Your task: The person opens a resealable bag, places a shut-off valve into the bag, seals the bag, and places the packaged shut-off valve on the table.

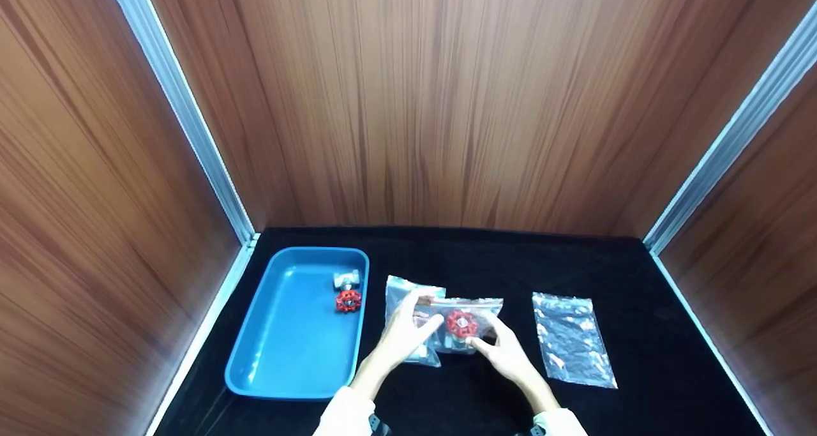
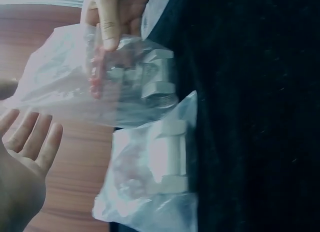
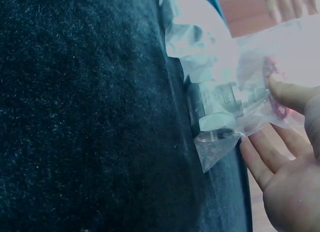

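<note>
A clear zip bag (image 1: 490,304) holds a valve with a red handwheel (image 1: 461,324) and a metal body. My right hand (image 1: 507,354) grips this bag from the right, thumb over the handwheel and fingers behind the plastic. At the bag's upper left is my left hand (image 1: 403,332), its thumb and fairly straight fingers spread apart around the zip end. In the left wrist view those left fingers (image 2: 37,137) stay extended near the bag's edge. A second bag (image 2: 145,177) with another valve inside lies beneath and to the left, partly hidden by the left hand in the head view.
On the left stands a blue tray (image 1: 293,334) with a loose red-wheeled valve (image 1: 348,300) near its right wall. A flat clear bag (image 1: 574,340) lies at the right on the black cloth (image 1: 472,398). Wood-grain panels (image 1: 447,104) enclose the back and sides.
</note>
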The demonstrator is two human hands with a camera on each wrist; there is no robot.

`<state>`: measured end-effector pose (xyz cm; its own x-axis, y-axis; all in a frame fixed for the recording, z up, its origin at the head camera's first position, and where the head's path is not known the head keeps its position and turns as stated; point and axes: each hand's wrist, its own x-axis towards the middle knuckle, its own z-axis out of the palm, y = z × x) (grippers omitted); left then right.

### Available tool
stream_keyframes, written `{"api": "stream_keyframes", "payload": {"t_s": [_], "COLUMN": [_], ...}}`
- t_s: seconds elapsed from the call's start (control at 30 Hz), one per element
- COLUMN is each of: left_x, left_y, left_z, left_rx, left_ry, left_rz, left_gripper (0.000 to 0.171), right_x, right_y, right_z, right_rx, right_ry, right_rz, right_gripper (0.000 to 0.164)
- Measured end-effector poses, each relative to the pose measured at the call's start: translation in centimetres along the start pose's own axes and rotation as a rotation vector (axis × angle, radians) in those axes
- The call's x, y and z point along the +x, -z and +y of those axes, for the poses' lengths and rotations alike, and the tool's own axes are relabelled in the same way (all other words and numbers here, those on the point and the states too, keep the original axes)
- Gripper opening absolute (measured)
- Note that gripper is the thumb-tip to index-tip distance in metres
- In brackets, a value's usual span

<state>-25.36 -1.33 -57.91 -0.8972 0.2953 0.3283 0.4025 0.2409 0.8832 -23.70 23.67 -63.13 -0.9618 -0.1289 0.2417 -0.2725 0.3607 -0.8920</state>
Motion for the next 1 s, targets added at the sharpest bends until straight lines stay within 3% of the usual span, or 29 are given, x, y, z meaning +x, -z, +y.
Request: {"api": "stream_keyframes", "payload": {"t_s": [0.1, 0.27, 0.5, 0.8, 1.0], "left_x": [-0.5, -1.1, -1.4, -1.2, -1.2], "left_y": [-0.6, -1.7, -2.8, -3.2, -3.5], "left_z": [-0.7, -1.8, -3.2, -3.9, -3.8], "left_rx": [-0.003, -0.026, -0.048, 0.055, 0.040], "left_ry": [0.040, 0.084, 0.157, 0.100, 0.094], "left_rz": [-0.054, -0.121, -0.133, -0.103, -0.071], "left_gripper": [0.053, 0.058, 0.058, 0.032, 0.023], "right_x": [0.0, -0.1, -0.3, -0.4, -0.5], "right_y": [0.0, -0.2, -0.4, -0.5, -0.4], "right_z": [0.0, -0.1, 0.1, 0.8, 0.9], "right_rx": [0.010, 0.032, 0.080, 0.160, 0.145], "right_ry": [-0.010, -0.018, -0.027, 0.012, 0.036], "right_rz": [0.004, 0.011, 0.003, -0.027, -0.024], "right_gripper": [0.052, 0.053, 0.053, 0.051, 0.053]}}
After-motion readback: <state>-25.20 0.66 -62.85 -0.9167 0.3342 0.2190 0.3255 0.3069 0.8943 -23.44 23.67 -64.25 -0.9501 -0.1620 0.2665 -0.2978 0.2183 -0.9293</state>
